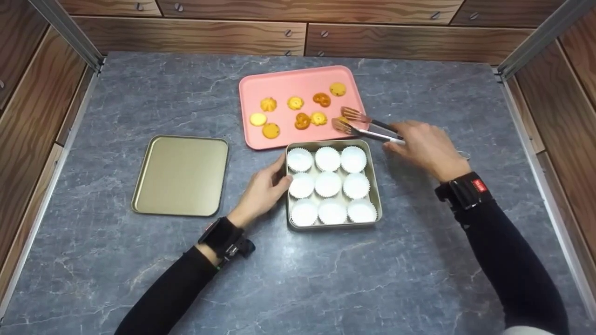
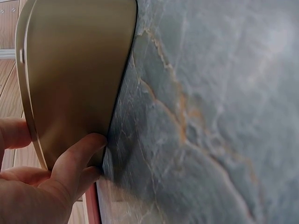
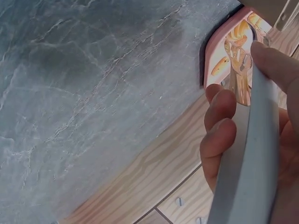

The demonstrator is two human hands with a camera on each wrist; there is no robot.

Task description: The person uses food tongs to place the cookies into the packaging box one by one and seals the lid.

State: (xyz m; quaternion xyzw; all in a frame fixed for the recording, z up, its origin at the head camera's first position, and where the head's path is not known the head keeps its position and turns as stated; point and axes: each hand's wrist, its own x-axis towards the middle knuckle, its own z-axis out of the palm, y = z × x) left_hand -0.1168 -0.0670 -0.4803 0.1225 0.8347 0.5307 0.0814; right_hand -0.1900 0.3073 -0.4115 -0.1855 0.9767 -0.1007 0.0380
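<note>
My right hand [image 1: 426,148] grips a pair of tongs [image 1: 379,136] with white-grey handles and brown slotted heads. The heads stand apart over the right end of a pink tray [image 1: 251,139], around a yellowish cookie [image 1: 343,120] they partly cover. In the right wrist view, thumb and fingers wrap the tongs' handles [image 3: 254,154]. My left hand [image 1: 260,190] holds the left wall of a square gold tin [image 1: 376,195], fingers against its outer side and at the rim in the left wrist view. White fluted paper cups [image 1: 328,184] sit in rows inside the tin; no cookies show in them.
On the pink tray lie several other cookies, among them a pretzel-shaped one [image 1: 321,99], a flower-shaped one [image 1: 295,103] and a round speckled one [image 1: 271,130]. A gold lid [image 1: 180,177] rests on the grey marbled table [image 1: 223,288] at left. Wood-patterned panels [image 1: 233,37] border the table.
</note>
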